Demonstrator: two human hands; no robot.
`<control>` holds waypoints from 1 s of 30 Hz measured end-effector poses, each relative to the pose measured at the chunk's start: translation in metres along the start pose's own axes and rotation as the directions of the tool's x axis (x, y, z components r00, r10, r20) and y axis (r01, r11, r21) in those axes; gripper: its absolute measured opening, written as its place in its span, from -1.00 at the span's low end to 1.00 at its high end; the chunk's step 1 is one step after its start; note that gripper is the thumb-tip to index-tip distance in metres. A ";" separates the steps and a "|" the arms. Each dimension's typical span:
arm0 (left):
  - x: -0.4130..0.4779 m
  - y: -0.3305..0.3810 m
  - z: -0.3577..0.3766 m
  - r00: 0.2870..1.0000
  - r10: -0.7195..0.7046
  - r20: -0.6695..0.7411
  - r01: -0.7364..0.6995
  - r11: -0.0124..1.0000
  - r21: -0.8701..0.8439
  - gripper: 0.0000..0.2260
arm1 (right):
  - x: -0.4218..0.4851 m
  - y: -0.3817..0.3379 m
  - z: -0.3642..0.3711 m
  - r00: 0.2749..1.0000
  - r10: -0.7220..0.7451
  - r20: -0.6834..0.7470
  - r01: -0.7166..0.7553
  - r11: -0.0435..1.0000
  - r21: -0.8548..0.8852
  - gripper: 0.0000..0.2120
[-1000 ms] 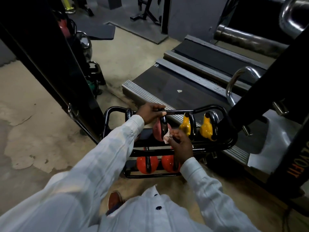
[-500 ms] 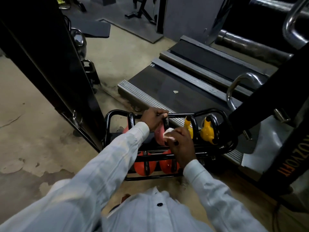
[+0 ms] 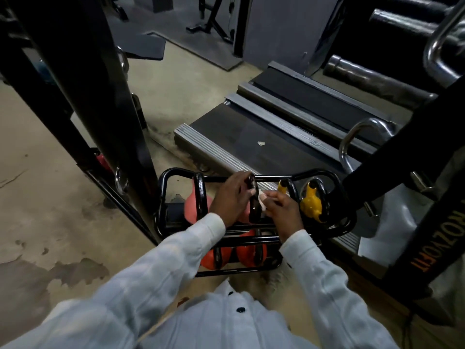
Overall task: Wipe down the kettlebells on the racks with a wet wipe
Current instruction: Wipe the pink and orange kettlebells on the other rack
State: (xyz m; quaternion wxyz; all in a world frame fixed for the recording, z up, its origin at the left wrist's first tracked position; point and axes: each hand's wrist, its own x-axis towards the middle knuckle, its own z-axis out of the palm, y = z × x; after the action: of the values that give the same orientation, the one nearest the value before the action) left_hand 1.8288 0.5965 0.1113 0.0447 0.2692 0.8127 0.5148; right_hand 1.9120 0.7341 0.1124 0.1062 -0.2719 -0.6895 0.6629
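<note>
A low black two-tier rack (image 3: 166, 197) on the floor holds small kettlebells. On its upper tier stand a pink kettlebell (image 3: 192, 205) at the left, a second pink one with a black handle (image 3: 253, 205) in the middle, and two yellow kettlebells (image 3: 310, 202) at the right. Two orange-red kettlebells (image 3: 214, 258) sit on the lower tier. My left hand (image 3: 232, 195) grips the top of the middle kettlebell's handle. My right hand (image 3: 281, 207) pinches a white wet wipe (image 3: 261, 199) against the right side of that handle.
A treadmill deck (image 3: 264, 137) lies just behind the rack. Black machine uprights (image 3: 100, 96) rise at the left, and a black frame with orange lettering (image 3: 432, 222) crosses the right. A chrome handle (image 3: 352, 139) sticks out near it. Concrete floor (image 3: 50, 197) spreads to the left.
The view has shifted closer and lower over the rack. My right hand with the wipe has moved up from the kettlebell's body to the side of its handle. My left hand keeps its grip.
</note>
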 end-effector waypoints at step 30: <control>-0.055 -0.004 0.028 0.942 0.329 0.064 -0.312 0.792 0.526 -0.67 | 0.118 -0.074 0.042 0.612 0.050 0.789 0.785 0.081 -0.614 -0.80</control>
State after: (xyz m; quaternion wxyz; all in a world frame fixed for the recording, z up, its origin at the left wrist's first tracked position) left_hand 1.8837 0.5912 0.0834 -0.1314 0.3967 0.8658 0.2754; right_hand 1.7760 0.7611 0.1548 -0.1453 0.1755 -0.9712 0.0698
